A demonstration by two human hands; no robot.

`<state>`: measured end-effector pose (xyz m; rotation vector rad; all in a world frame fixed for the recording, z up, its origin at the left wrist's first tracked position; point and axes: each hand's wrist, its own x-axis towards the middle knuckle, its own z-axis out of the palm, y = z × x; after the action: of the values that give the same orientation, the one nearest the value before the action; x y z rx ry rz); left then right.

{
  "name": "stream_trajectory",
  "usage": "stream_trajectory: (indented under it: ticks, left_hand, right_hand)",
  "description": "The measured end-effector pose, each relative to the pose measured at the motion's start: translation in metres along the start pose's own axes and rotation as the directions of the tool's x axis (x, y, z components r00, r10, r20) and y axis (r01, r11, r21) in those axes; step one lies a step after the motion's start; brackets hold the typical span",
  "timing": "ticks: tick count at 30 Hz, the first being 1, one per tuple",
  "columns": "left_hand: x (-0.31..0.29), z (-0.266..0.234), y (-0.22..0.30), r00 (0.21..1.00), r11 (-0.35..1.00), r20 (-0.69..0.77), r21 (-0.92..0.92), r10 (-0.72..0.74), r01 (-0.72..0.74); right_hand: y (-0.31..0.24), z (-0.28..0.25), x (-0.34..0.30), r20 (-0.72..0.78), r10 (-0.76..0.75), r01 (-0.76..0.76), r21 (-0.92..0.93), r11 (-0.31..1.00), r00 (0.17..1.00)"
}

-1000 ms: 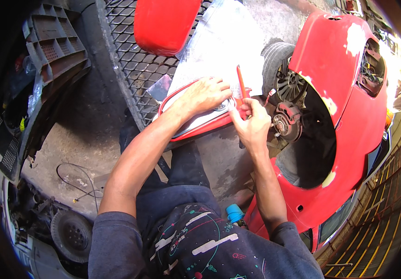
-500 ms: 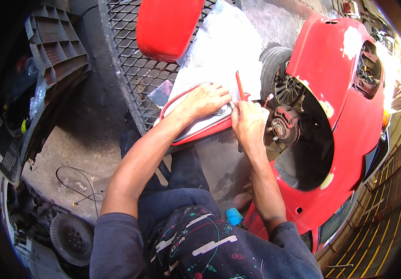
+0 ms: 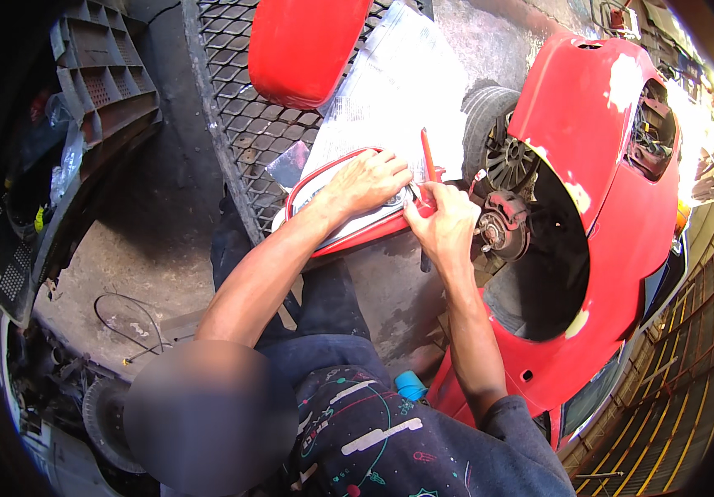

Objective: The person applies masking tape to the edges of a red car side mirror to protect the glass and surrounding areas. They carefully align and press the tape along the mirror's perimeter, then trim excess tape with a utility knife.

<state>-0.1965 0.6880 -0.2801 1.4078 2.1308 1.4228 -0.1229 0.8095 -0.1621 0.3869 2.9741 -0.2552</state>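
Note:
A curved red part with a pale inner side (image 3: 309, 184) lies on newspaper sheets (image 3: 390, 91) at the near edge of a metal mesh table (image 3: 259, 137). My left hand (image 3: 371, 180) rests over its middle, with bent fingers closed at its grey inner rim. At the part's right end my right hand (image 3: 448, 217) is closed, its thumb pressing near the tip and red showing between thumb and forefinger. A thin red-orange pointed piece (image 3: 427, 151) sticks up beyond my right hand; whether that hand holds it is hidden.
A smooth red panel (image 3: 305, 54) lies farther back on the mesh. At right stands a red car body (image 3: 614, 190) with pale patches and an exposed brake hub (image 3: 502, 224). A wheel (image 3: 489, 124) leans behind it. A dark bumper-like piece (image 3: 100, 99) stands at left.
My right hand has shifted slightly, its thumb now nearer the part's tip. My left hand stays on the part. The view has moved slightly, and a blurred patch covers my left upper arm.

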Motion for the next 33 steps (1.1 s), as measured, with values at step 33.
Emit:
stream_trajectory:
  ticks: [33]
  left_hand:
    - [0.004,-0.013,0.007,0.993,0.994,0.104,-0.08,-0.061,0.069]
  right_hand:
    - [-0.009,0.001,-0.021,0.12,0.464,-0.476,0.328,0.816,0.878]
